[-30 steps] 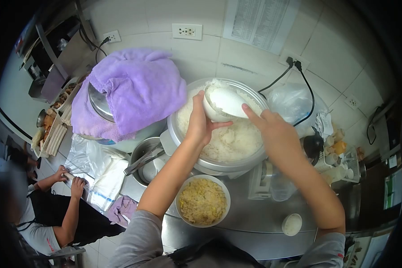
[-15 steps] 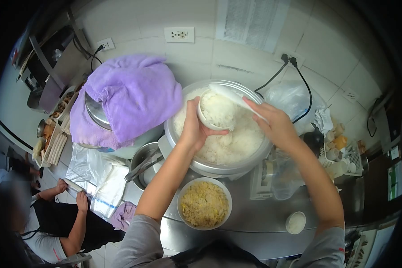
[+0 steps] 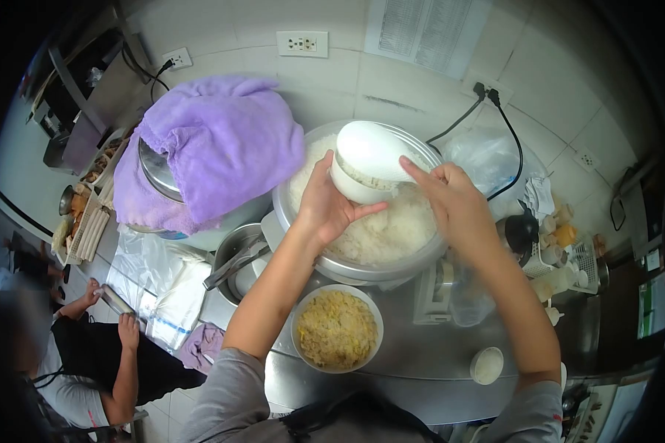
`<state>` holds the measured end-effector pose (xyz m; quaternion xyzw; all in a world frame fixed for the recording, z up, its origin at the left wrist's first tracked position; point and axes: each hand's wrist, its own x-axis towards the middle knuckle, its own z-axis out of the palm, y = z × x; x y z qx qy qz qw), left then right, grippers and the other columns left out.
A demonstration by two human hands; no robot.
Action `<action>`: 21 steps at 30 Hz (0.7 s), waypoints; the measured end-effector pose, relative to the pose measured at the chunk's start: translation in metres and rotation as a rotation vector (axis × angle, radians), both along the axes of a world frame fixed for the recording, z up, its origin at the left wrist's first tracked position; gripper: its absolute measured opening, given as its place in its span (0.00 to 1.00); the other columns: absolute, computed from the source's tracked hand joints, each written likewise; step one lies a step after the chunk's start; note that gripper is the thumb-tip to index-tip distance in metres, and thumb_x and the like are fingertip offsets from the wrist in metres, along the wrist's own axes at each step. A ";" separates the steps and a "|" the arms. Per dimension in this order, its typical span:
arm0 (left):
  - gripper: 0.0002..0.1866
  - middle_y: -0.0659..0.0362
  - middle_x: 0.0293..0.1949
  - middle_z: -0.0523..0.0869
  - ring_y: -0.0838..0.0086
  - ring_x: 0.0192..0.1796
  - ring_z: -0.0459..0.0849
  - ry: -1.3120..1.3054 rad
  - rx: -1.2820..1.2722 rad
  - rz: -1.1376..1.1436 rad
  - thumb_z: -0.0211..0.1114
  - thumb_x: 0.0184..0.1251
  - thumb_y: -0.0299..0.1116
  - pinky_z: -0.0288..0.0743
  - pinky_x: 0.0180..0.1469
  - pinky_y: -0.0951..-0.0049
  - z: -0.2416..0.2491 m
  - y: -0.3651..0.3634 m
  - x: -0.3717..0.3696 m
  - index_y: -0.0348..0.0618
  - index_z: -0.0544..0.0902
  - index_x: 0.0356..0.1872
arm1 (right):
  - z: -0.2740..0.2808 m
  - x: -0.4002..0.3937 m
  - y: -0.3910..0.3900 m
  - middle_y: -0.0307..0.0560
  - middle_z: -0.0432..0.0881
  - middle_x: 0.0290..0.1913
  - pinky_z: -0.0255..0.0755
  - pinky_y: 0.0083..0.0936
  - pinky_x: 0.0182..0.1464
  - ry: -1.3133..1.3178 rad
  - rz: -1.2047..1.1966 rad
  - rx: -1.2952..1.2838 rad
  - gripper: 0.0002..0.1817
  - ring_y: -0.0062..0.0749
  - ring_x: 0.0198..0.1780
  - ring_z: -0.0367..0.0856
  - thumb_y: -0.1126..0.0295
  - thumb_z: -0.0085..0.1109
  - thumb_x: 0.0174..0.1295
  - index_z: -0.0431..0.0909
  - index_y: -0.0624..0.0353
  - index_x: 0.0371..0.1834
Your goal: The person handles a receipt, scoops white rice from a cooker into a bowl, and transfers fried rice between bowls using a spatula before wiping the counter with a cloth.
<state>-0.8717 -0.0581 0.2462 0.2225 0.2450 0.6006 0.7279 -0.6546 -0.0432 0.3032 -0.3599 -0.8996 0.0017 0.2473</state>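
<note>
Head view: left hand (image 3: 324, 207) fingers are clamping the small white bowl (image 3: 355, 184) over the rice cooker (image 3: 362, 269); right hand (image 3: 451, 199) fingers are gripping the rice paddle (image 3: 373, 151), pressing it flat across the bowl's top.

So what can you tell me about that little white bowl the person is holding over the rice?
The small white bowl looks smooth, maybe plastic. The left hand grips it from the side and holds it tilted above the big rice cooker pot, which is full of white rice. A white rice paddle, held by the right hand, lies across its top, hiding most of what is inside.
</note>
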 end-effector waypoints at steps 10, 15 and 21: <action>0.37 0.42 0.65 0.71 0.48 0.62 0.76 0.106 0.111 0.011 0.41 0.68 0.57 0.79 0.54 0.42 0.004 -0.007 -0.010 0.36 0.61 0.69 | 0.022 0.007 -0.003 0.47 0.78 0.31 0.72 0.28 0.40 0.061 0.046 -0.452 0.29 0.36 0.34 0.78 0.73 0.56 0.62 0.71 0.36 0.68; 0.37 0.42 0.64 0.71 0.49 0.62 0.76 0.087 0.183 0.052 0.42 0.67 0.54 0.76 0.56 0.39 -0.004 -0.001 -0.010 0.35 0.62 0.67 | -0.010 0.011 0.006 0.49 0.82 0.35 0.74 0.29 0.39 0.530 0.019 -0.644 0.30 0.38 0.31 0.79 0.74 0.58 0.59 0.72 0.38 0.67; 0.32 0.43 0.62 0.73 0.55 0.62 0.77 0.124 0.123 0.177 0.38 0.70 0.49 0.78 0.56 0.51 -0.006 -0.008 -0.005 0.31 0.63 0.65 | -0.010 0.009 -0.015 0.43 0.84 0.49 0.73 0.25 0.47 0.265 0.022 -0.354 0.28 0.28 0.44 0.81 0.77 0.58 0.59 0.74 0.49 0.65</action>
